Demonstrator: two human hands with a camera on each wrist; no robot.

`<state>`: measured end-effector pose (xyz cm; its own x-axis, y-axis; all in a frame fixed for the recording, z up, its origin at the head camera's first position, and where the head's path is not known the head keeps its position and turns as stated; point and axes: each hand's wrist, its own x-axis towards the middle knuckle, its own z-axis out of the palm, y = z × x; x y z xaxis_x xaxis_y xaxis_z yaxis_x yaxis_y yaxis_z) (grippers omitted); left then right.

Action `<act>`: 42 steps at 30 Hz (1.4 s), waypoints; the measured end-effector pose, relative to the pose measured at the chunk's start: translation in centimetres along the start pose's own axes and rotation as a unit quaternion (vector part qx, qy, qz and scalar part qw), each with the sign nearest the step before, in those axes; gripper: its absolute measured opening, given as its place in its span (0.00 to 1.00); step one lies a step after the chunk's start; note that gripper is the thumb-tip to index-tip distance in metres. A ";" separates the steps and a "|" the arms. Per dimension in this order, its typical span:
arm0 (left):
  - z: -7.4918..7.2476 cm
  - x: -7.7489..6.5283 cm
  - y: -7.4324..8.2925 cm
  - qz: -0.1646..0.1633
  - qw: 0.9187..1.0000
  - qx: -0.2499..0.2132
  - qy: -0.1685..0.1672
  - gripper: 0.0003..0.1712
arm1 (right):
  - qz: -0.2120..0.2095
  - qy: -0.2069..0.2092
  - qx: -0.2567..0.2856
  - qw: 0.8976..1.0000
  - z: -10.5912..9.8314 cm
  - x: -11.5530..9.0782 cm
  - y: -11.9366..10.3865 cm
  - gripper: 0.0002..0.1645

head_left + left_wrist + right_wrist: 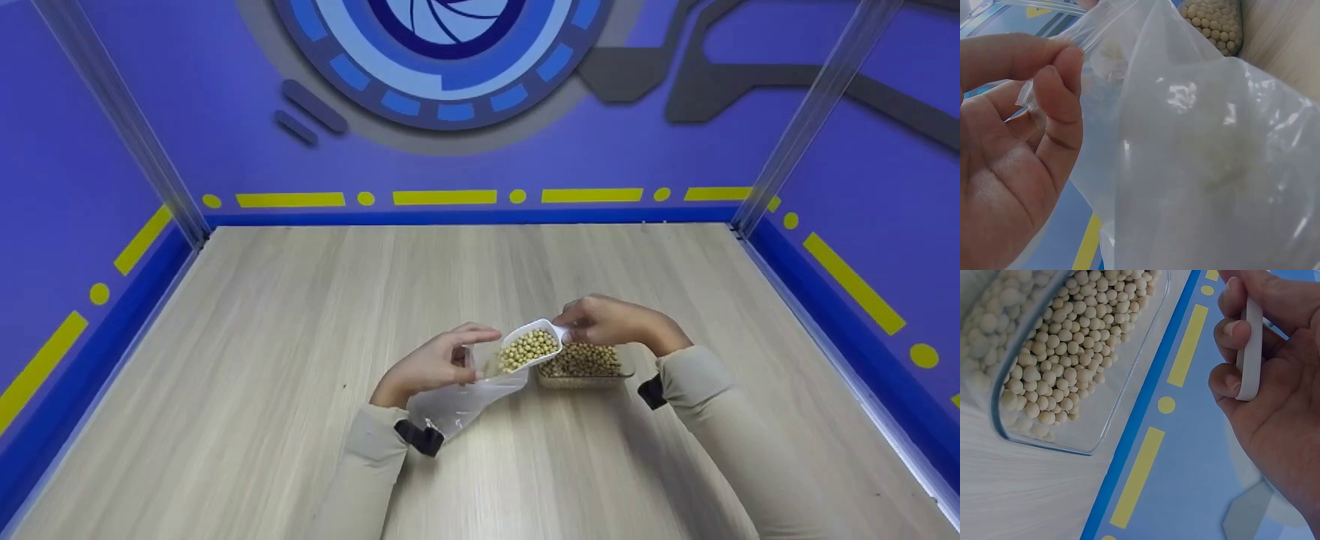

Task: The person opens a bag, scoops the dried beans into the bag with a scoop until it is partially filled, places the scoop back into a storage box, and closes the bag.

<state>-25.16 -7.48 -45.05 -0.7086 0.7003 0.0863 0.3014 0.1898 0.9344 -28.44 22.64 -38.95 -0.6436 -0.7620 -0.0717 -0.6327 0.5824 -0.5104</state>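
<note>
My right hand [611,322] grips the handle of a white scoop [555,328] heaped with round, pale yellow beans [529,349]. In the right wrist view, the fingers curl round the white handle [1251,354]. My left hand [435,360] pinches the top edge of a clear zip bag [461,405] between thumb and fingers. The scoop's front edge lies at the mouth of this bag. In the left wrist view, the bag [1202,140] hangs with creased, cloudy sides; what it contains is unclear. A glass container [585,382] of beans stands just below the right hand.
Pale wood-grain tabletop [300,300] lies under everything. Blue panels with yellow marks [442,197] enclose its back and sides, with metal posts [817,112] at the corners. In the right wrist view, beans [1067,354] slope up one side of the glass container.
</note>
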 end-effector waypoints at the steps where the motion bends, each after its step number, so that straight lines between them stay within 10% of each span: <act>1: 0.0 0.0 -0.1 0.001 1.000 -0.001 -0.001 0.37 | -0.001 0.000 0.000 1.000 0.0 0.0 0.0 0.12; 42: -0.2 -0.1 0.1 0.012 1.000 0.000 -0.007 0.37 | -0.034 -0.004 -0.054 0.998 -0.9 0.5 -1.0 0.09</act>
<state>-25.22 -7.69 -44.88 -0.6916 0.7149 0.1033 0.3180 0.1729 0.9322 -28.53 22.00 -37.69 -0.5950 -0.8023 -0.0470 -0.7176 0.5567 -0.4185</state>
